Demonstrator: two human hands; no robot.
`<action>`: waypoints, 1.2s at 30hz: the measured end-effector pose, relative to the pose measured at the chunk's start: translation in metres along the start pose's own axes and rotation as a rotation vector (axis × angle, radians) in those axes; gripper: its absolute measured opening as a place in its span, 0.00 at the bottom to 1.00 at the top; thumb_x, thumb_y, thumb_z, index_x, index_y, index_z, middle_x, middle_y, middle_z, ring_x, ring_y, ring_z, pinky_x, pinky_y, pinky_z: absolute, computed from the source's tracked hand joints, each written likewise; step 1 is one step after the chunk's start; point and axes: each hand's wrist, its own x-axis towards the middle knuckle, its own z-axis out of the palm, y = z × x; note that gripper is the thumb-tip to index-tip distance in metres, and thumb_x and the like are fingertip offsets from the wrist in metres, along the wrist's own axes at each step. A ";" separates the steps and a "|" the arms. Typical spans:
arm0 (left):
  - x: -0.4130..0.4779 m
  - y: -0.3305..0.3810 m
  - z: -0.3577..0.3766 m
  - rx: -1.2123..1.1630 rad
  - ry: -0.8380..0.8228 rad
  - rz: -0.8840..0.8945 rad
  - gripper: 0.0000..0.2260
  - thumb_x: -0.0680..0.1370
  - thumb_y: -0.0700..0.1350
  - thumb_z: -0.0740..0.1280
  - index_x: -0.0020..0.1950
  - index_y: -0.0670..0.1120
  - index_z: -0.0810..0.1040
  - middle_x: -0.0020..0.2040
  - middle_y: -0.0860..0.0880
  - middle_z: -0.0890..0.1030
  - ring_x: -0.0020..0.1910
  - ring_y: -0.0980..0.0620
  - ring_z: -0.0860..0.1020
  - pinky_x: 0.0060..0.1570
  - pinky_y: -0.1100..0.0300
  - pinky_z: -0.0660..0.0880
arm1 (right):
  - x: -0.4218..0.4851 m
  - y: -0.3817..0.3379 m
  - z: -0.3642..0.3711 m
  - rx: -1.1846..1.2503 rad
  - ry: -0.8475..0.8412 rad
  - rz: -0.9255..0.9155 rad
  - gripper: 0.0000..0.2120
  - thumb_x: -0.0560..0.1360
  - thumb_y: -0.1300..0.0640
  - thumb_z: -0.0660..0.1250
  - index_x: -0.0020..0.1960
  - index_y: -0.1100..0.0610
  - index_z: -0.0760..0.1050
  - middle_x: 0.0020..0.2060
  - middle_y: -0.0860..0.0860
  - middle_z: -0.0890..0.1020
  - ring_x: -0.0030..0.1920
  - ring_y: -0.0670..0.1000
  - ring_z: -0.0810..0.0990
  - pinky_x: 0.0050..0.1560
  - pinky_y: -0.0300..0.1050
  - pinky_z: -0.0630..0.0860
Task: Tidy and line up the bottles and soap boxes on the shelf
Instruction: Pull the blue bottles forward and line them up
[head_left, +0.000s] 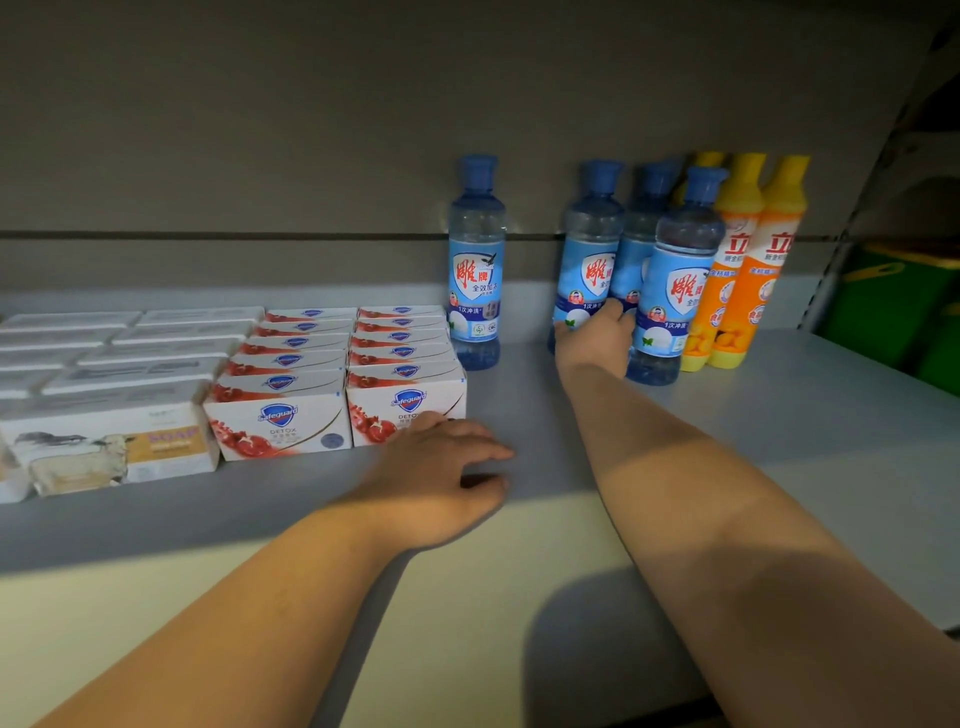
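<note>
Standing on a grey shelf (779, 415), the following stock is recorded. Two rows of red-and-white soap boxes (343, 374) are set front to back left of centre, with white soap boxes (104, 374) ranged beside them further left. One blue bottle (475, 265) is stood alone, upright, just behind the right row of red-and-white boxes. Well to its right, three more blue bottles are clustered: a bottle (589, 254) nearest the lone one, a rear bottle (647, 228) partly hidden, and a front bottle (675, 280) tilted slightly. Orange-and-yellow bottles (748, 265) are stood touching at the right end.

The right hand (595, 338) is extended to the cluster; its grip is closed around the lower part of the bottle nearest the lone one, fingers (615, 312) wrapped over the label. The left hand (441, 467) is laid palm down on the shelf, just beside the front red-and-white box; its grip is loose, nothing held, fingers spread and slightly blurred.
</note>
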 end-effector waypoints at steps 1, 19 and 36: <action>0.000 0.000 0.000 0.003 0.003 0.001 0.16 0.77 0.55 0.63 0.65 0.63 0.73 0.66 0.63 0.71 0.66 0.57 0.63 0.61 0.68 0.54 | -0.001 0.000 0.000 0.006 0.017 -0.002 0.30 0.73 0.53 0.69 0.69 0.61 0.60 0.66 0.60 0.67 0.66 0.60 0.67 0.63 0.55 0.68; 0.001 -0.003 0.004 -0.037 0.057 0.027 0.24 0.68 0.61 0.57 0.63 0.61 0.76 0.63 0.63 0.74 0.62 0.57 0.66 0.61 0.70 0.56 | -0.044 -0.039 0.028 0.470 -0.464 -0.183 0.24 0.69 0.56 0.75 0.60 0.58 0.70 0.56 0.53 0.78 0.51 0.47 0.76 0.51 0.39 0.73; -0.011 0.028 -0.043 -0.990 0.362 -0.183 0.07 0.77 0.46 0.68 0.51 0.58 0.77 0.49 0.58 0.80 0.48 0.63 0.77 0.42 0.69 0.73 | -0.135 -0.005 -0.092 0.544 -0.514 -0.176 0.16 0.64 0.63 0.76 0.46 0.48 0.77 0.44 0.47 0.84 0.42 0.42 0.82 0.44 0.36 0.77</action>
